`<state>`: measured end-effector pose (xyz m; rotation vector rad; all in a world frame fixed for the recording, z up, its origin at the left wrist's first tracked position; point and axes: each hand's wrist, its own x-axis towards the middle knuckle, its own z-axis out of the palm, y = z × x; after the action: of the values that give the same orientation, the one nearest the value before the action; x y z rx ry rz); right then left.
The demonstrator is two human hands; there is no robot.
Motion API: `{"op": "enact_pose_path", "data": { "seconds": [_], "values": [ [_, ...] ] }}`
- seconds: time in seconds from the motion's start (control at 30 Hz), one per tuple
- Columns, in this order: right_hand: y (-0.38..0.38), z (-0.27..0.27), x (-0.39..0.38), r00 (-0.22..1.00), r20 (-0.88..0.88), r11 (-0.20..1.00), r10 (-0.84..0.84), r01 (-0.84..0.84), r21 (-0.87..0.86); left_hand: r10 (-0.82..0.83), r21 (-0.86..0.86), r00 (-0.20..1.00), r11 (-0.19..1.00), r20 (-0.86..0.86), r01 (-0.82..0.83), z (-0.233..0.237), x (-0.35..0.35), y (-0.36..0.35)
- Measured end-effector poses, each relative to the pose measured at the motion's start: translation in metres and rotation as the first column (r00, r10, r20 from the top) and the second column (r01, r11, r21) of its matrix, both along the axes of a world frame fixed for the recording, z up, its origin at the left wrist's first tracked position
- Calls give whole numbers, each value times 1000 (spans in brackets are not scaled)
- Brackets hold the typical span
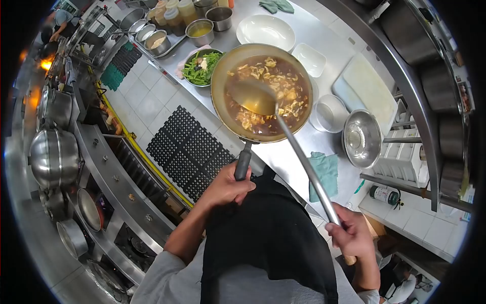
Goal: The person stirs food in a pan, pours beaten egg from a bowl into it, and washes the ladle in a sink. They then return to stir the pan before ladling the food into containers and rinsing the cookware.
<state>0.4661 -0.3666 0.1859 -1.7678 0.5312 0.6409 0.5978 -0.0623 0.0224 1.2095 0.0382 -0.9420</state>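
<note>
My left hand [226, 185] is closed around the dark handle of a frying pan [219, 109]. Brown sauce with pieces of cooked egg or similar yellow food [291, 95] fills the pan, which is over the steel counter's edge. In my right hand [353, 231] is the long metal shaft of a ladle [306, 164], gripped near its wooden end. The ladle's bowl, slightly blurred, overlaps the sauce and hides part of the food. Close to the pan's left rim stands a metal bowl of chopped greens [199, 69]. A white oval dish [266, 31] lies beyond the pan.
Along the counter [283, 162] are a small white dish [310, 60], a clear tub [329, 113], a steel bowl [362, 138], a cutting board [368, 83] and a green cloth [324, 175]. Stoves with pots [54, 157] line the left, where flames [46, 64] burn near another person [63, 20].
</note>
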Motion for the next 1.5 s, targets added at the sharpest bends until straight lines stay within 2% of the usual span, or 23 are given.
{"op": "enact_pose_path", "data": {
  "seconds": [0.03, 0.07, 0.17, 0.23, 0.33, 0.53, 0.63, 0.77, 0.9, 0.93, 1.03, 1.07, 1.13, 1.17, 1.23, 1.33, 1.43, 1.5],
  "values": [
    [5, -3, 2, 997, 30, 995, 71, -69, -76, -5, -16, 1000, 1000, -4, 5, -1, -1, 0],
    [8, -4, 6, 997, -14, 996, 75, -76, -38, -10, -31, 1000, 999, -8, 9, -1, -1, 0],
    [0, -5, 9, 971, -227, 947, -71, 137, 289, -1, -25, 1000, 1000, -17, 1, 2, -3, 2],
    [-11, -8, 6, 935, -322, 792, -148, 307, 528, 4, -14, 1000, 1000, -23, -4, 3, -5, 5],
    [-20, -21, -3, 856, -465, 444, -227, 516, 733, 9, -19, 1000, 1000, -29, -9, -1, -10, 6],
    [-24, -21, -10, 844, -461, 299, -274, 530, 793, 77, -10, 996, 997, -34, -77, -6, -19, 10],
    [-26, -15, -8, 830, -424, 243, -362, 524, 817, 71, -19, 996, 997, -47, -72, -12, -21, 15],
    [-33, -17, -4, 831, -289, 242, -474, 439, 865, 135, -30, 989, 990, -62, -137, -8, -23, 19],
    [-41, -30, 10, 842, -98, 528, -531, 419, 739, 160, -32, 984, 986, -75, -163, -12, -24, 24],
    [-38, -31, 16, 845, -55, 626, -532, 435, 647, 166, -30, 983, 985, -76, -169, -11, -23, 26],
    [-35, -64, 29, 911, 100, 870, -400, 343, 355, 178, -18, 982, 984, -69, -180, -9, -24, 32],
    [-36, -79, 31, 914, 87, 892, -396, 360, 272, 181, -14, 981, 983, -63, -182, -8, -23, 33],
    [-30, -112, 32, 936, 209, 956, -282, 292, -21, 178, -3, 982, 984, -56, -178, -8, -23, 32],
    [-28, -130, 30, 944, 254, 951, -209, 257, -173, 179, 2, 982, 984, -54, -179, -7, -24, 32],
    [-20, -140, 24, 919, 360, 936, -158, 255, -242, 170, 11, 984, 985, -49, -169, -4, -24, 31],
    [-10, -98, 15, 924, 243, 950, -295, 312, -32, 159, 14, 986, 987, -48, -159, 2, -22, 31],
    [-9, -70, 6, 943, 182, 956, -277, 251, 155, 134, 11, 990, 991, -40, -134, 3, -20, 30],
    [0, -65, 8, 959, 195, 979, -206, 199, 54, 124, 4, 991, 992, -47, -124, 2, -19, 29]
  ]
}}
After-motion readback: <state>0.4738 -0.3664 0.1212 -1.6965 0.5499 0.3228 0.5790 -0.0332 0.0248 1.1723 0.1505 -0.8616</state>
